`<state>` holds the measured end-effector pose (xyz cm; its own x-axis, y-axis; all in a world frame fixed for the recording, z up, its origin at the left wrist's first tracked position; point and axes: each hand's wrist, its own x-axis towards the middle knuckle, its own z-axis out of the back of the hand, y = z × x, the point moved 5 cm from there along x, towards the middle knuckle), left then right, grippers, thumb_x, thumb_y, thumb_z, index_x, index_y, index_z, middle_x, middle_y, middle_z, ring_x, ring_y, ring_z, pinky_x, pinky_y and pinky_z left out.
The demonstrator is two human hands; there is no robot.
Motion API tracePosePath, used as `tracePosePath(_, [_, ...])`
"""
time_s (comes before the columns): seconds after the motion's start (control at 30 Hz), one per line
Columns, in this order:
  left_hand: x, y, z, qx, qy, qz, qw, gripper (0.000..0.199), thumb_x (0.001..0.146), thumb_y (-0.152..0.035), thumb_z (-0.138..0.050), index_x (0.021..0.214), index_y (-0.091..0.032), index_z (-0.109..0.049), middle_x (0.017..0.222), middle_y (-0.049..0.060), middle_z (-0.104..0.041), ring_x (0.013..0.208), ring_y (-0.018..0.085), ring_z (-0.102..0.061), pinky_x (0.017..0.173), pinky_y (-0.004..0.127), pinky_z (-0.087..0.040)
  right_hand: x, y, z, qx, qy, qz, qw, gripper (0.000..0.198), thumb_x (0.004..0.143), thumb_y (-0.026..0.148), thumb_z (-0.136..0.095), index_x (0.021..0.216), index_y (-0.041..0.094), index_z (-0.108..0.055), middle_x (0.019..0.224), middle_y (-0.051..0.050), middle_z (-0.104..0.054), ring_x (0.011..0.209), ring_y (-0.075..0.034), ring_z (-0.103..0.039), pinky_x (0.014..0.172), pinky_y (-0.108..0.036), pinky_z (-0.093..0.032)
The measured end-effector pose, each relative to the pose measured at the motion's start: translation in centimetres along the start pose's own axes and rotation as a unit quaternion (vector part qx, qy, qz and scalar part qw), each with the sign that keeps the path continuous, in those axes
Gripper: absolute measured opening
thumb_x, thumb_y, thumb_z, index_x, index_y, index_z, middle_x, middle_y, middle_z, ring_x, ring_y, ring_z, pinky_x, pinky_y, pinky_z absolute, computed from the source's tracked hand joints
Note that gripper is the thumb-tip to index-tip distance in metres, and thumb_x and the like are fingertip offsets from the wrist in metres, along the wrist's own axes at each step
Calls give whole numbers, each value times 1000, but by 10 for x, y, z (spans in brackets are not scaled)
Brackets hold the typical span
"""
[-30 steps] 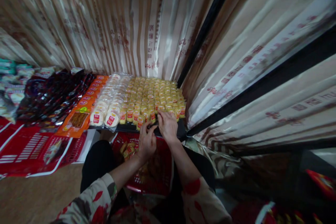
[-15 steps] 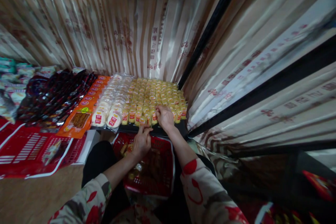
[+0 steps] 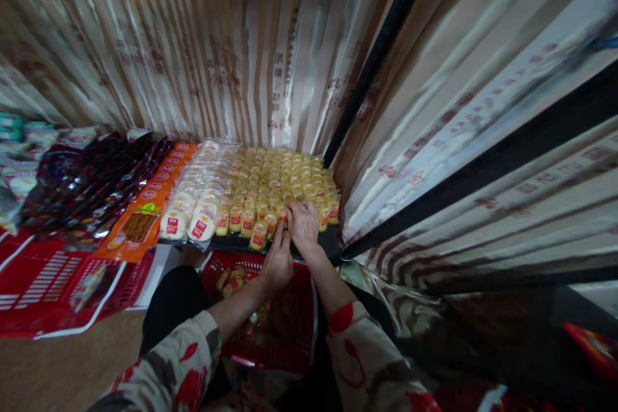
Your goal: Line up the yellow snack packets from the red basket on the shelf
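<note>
Small yellow snack packets (image 3: 270, 183) with red labels stand in tight rows on a black shelf (image 3: 236, 243). My left hand (image 3: 279, 265) reaches to the front row, its fingers pressed together against a yellow snack packet. Right beside it, my right hand (image 3: 304, 226) rests over the same row, fingers curled at the packets. The two hands' fingertips nearly meet, and they partly hide the packets between them. One packet (image 3: 258, 235) juts forward of the row and leans. Below my hands, a red basket (image 3: 309, 335) holds more wrapped snacks (image 3: 232, 282).
Left of the yellow rows are white round cakes in clear wrap (image 3: 201, 222), an orange snack bag (image 3: 138, 225) and dark glossy packets (image 3: 91, 180). Another red basket (image 3: 53, 283) is at lower left. Curtains (image 3: 232, 45) and a black post (image 3: 376, 58) border the shelf.
My left hand has moved right along the front row, up to my right hand. The right hand has lowered onto the packets. A front packet now stands farther forward.
</note>
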<state>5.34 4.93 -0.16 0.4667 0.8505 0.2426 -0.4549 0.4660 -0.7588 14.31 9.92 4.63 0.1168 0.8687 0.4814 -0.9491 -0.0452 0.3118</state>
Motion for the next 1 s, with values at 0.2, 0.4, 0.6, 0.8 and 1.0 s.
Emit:
tracePosePath(0.2, [4,9,-7,-12,-17,18,1000,68,70,-1,-35,138,-5,-30,152,13,-13,140,24,-10,115,41,-22,-12,-4,13,35,-75,14,996,26,89,24,-44,107,21,-63,103,-6,-64,100,-21,-46,90,-35,-38])
tracePosePath(0.4, [-1,9,-7,8,-27,33,999,67,72,0,-34,139,-6,-29,152,15,-10,139,24,-18,112,41,-30,-56,-19,16,43,-160,-62,984,34,91,26,-37,120,16,-53,127,-13,-50,120,-22,-40,99,-42,-34])
tracePosePath(0.6, [6,16,-9,11,-23,34,999,62,74,-1,-33,136,-6,-35,148,16,-25,137,23,-25,112,43,-28,-72,-34,-9,36,-84,-84,992,39,91,34,-40,124,18,-52,140,-14,-35,125,-25,-33,99,-44,-34])
tracePosePath(0.8, [8,15,-9,19,-29,5,999,58,75,-2,-34,132,-10,-40,143,16,-36,135,23,-30,110,45,-32,-71,-41,-17,37,-86,-95,991,38,91,36,-40,123,20,-53,141,-13,-36,127,-25,-33,98,-45,-34])
tracePosePath(1.0, [-11,3,14,78,-117,14,990,43,80,-8,-39,122,-15,-50,124,13,-48,121,22,-44,104,42,-39,-72,-40,-19,22,-99,-98,990,38,91,38,-40,121,19,-54,138,-14,-40,127,-25,-34,99,-44,-33])
